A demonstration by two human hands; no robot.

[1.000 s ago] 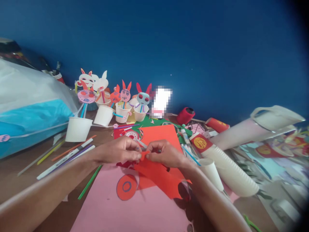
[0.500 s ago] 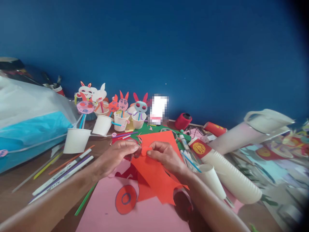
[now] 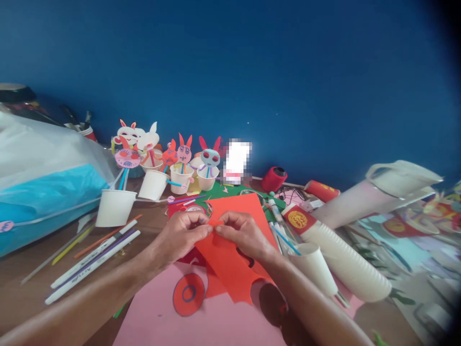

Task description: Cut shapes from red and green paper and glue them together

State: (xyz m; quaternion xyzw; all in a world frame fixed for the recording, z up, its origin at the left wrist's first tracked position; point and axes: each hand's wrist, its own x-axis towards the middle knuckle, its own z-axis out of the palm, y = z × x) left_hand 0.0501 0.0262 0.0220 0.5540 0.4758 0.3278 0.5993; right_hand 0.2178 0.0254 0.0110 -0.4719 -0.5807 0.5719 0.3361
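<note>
My left hand (image 3: 185, 234) and my right hand (image 3: 244, 236) meet above the orange paper sheets (image 3: 245, 202). Between the fingertips of both sits a small orange paper piece (image 3: 215, 223), mostly covered by the thumbs. Fingers on each hand are closed in a pinch. Below my left hand, an orange paper disc (image 3: 188, 294) with a blue ring drawn on it lies on a pink sheet (image 3: 158, 319). One orange sheet under my hands has a curved cut edge.
White cups (image 3: 115, 207) with paper animal faces on straws line the back left. Markers (image 3: 91, 266) lie on the left, near a plastic bag (image 3: 54, 178). To the right are a cup (image 3: 313, 266), stacked paper cups (image 3: 345, 254) and a pitcher (image 3: 345, 202).
My left hand has moved right and slightly up, its fingertips now closed on the small orange paper piece beside my right fingertips. The piece is more covered than before.
</note>
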